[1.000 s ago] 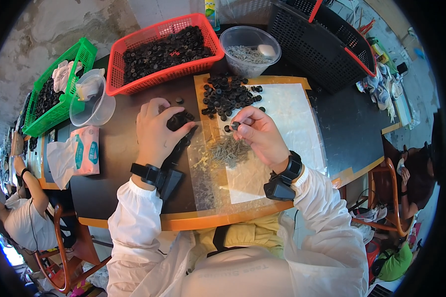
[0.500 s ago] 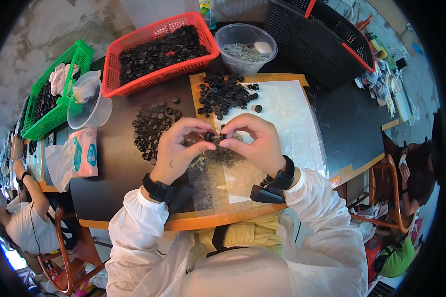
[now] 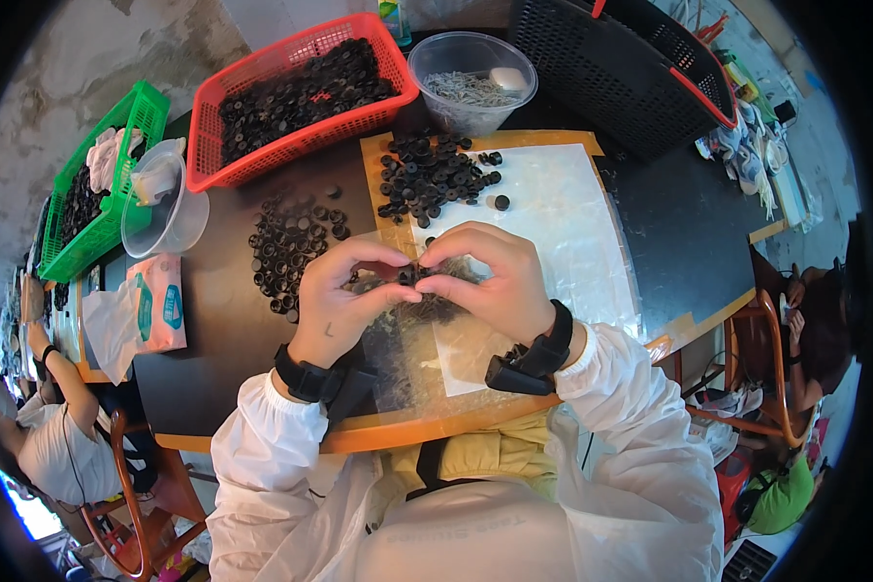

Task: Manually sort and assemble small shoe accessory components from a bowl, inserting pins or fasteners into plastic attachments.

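Note:
My left hand (image 3: 342, 291) and my right hand (image 3: 490, 279) meet over the middle of the table, thumbs and forefingers pinched tip to tip. Between the fingertips are small black round plastic pieces (image 3: 410, 276), mostly covered by the fingers. Right under the hands lies a heap of thin metal pins (image 3: 427, 310). Beyond them sits a pile of black round pieces with center holes (image 3: 436, 179). Left of my left hand spreads another group of black cup-like caps (image 3: 286, 247).
A red basket (image 3: 204, 155) of black pieces stands at the back, beside a clear tub (image 3: 470, 121) of metal pins. A black crate (image 3: 601, 87) is at back right. Leftward are a green basket (image 3: 112, 218), a clear bowl (image 3: 179, 228) and a tissue pack (image 3: 160, 301). Co-workers sit either side.
My fingertips have drawn together, closing the small gap between the two black pieces. The view has shifted slightly, so the table things appear a little higher and further left.

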`<control>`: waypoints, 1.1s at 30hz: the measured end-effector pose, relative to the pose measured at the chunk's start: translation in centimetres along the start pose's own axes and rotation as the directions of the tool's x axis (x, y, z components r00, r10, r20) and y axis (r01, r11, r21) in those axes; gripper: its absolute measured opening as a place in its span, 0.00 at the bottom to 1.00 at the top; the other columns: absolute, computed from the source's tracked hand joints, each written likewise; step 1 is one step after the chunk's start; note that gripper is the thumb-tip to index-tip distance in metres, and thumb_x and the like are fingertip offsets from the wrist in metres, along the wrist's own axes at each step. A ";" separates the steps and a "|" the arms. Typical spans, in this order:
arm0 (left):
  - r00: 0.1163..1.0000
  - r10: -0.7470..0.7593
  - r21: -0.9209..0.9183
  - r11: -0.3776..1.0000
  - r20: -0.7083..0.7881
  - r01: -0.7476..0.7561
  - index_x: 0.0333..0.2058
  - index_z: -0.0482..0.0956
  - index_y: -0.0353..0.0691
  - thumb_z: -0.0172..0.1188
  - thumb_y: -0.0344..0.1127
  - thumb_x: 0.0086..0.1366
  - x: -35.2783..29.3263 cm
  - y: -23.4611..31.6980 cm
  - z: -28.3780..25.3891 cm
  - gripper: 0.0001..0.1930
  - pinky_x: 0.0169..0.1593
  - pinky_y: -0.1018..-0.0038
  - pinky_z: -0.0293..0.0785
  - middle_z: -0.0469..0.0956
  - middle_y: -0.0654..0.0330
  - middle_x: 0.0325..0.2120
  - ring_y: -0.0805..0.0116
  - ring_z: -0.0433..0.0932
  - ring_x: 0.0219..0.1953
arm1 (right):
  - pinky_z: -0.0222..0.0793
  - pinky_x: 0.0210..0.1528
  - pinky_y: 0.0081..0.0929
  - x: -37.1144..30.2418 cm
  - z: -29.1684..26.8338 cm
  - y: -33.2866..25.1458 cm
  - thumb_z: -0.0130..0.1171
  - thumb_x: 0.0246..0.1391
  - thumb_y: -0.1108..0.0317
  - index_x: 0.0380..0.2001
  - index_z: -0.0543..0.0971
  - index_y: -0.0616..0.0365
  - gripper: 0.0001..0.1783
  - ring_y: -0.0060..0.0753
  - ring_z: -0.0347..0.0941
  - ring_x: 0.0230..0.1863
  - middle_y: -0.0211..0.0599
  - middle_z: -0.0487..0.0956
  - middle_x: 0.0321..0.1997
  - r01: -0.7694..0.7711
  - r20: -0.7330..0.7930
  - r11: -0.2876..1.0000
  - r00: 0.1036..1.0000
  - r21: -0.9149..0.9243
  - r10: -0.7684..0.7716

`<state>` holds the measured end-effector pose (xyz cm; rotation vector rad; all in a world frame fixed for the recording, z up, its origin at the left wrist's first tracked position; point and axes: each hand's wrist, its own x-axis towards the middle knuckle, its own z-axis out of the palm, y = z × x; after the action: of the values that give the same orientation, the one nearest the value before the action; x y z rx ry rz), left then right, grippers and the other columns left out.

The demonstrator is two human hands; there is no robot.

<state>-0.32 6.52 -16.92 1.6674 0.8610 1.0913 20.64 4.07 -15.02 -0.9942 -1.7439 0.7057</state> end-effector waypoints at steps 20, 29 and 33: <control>0.999 0.040 -0.036 0.999 0.011 -0.039 0.37 0.80 0.35 0.77 0.27 0.47 -0.5 -0.2 0.4 0.18 0.42 0.77 0.77 0.82 0.60 0.35 0.72 0.80 0.35 | 0.72 0.38 0.25 -0.2 -0.2 0.0 0.72 0.43 0.73 0.33 0.83 0.59 0.12 0.29 0.78 0.33 0.34 0.81 0.34 -0.032 0.034 0.993 0.999 0.112 0.028; 0.991 -0.128 -0.404 0.909 -0.038 0.102 0.40 0.77 0.34 0.75 0.23 0.49 -1.7 0.0 1.8 0.20 0.46 0.74 0.77 0.81 0.56 0.38 0.71 0.80 0.39 | 0.70 0.43 0.23 -0.8 0.3 -0.3 0.72 0.42 0.77 0.37 0.87 0.55 0.15 0.27 0.75 0.40 0.32 0.80 0.36 -0.186 0.059 0.891 0.982 0.415 0.177; 0.991 -0.131 -0.453 0.886 -0.041 0.098 0.41 0.77 0.34 0.75 0.23 0.50 -1.9 0.1 2.0 0.20 0.47 0.74 0.77 0.81 0.56 0.39 0.70 0.80 0.41 | 0.69 0.44 0.22 -1.0 0.2 -0.4 0.71 0.43 0.77 0.39 0.87 0.55 0.15 0.26 0.74 0.40 0.30 0.78 0.37 -0.155 0.084 0.907 0.988 0.391 0.132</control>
<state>0.83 4.17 -17.66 1.1824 0.6752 1.1691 20.50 3.03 -15.22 -0.8290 -1.4990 1.1415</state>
